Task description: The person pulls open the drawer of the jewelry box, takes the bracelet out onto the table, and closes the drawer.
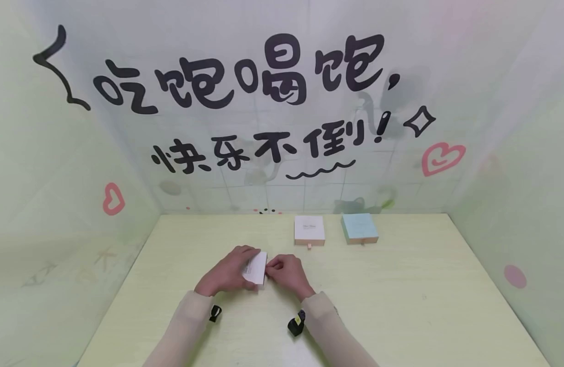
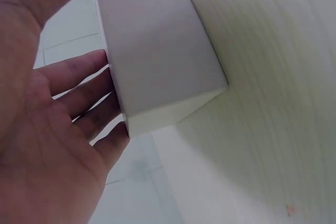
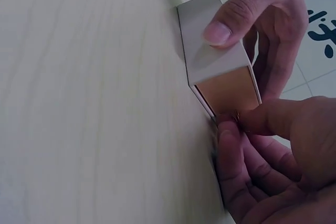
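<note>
A small white drawer box (image 1: 256,266) is at the near middle of the table, its sleeve held between the thumb and fingers of my left hand (image 1: 229,272). In the left wrist view my fingertips (image 2: 116,135) lie along one side of the white box (image 2: 157,45), whose bottom edge is close to the tabletop. The right wrist view shows the tan drawer front (image 3: 226,88) at the sleeve's end. There my right hand (image 1: 288,274) pinches with thumb and forefinger at the middle of that front; the pull tab is mostly hidden by the fingertips.
Near the back wall stand another white drawer box (image 1: 309,229), with a small pink tab facing me, and a light blue drawer box (image 1: 359,228) to its right. The pale wooden table (image 1: 424,295) is enclosed by printed fabric walls (image 1: 511,178).
</note>
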Available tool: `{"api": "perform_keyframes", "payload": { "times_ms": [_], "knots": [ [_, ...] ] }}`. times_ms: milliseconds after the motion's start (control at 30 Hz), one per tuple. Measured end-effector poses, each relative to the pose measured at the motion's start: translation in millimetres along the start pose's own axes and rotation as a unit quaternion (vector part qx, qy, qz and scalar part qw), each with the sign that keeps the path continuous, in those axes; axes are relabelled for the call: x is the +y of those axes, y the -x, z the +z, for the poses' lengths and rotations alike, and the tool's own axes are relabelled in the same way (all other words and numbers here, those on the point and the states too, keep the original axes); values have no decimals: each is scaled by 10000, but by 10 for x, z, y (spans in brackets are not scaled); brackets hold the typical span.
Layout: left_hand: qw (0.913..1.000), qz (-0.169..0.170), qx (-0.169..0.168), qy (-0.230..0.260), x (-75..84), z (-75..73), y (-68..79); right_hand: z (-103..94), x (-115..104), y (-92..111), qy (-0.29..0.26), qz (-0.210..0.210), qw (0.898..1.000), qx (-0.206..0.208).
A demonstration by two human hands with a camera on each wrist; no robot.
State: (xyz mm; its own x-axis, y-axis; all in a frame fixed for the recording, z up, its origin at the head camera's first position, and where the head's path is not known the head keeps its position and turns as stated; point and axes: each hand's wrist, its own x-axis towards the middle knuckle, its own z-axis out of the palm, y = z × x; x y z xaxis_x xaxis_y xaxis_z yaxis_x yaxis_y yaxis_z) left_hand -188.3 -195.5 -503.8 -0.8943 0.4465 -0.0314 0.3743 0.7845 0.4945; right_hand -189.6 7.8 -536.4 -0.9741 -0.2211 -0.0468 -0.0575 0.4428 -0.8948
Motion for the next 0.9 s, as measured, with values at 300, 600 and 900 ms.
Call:
{"api": "perform_keyframes", "payload": {
  "times_ms": [300, 600, 900],
  "knots": [
    [9998, -202, 1, -44, 23, -44, 28, 107, 2, 7, -16, -196, 9991, 387],
    [9996, -265, 65, 40, 4, -32, 38, 134, -7, 20, 127, -301, 9979, 564],
    [9996, -248, 42, 102, 27, -12, 0, 95, 12, 54, 206, -274, 9971, 674]
  ]
}}
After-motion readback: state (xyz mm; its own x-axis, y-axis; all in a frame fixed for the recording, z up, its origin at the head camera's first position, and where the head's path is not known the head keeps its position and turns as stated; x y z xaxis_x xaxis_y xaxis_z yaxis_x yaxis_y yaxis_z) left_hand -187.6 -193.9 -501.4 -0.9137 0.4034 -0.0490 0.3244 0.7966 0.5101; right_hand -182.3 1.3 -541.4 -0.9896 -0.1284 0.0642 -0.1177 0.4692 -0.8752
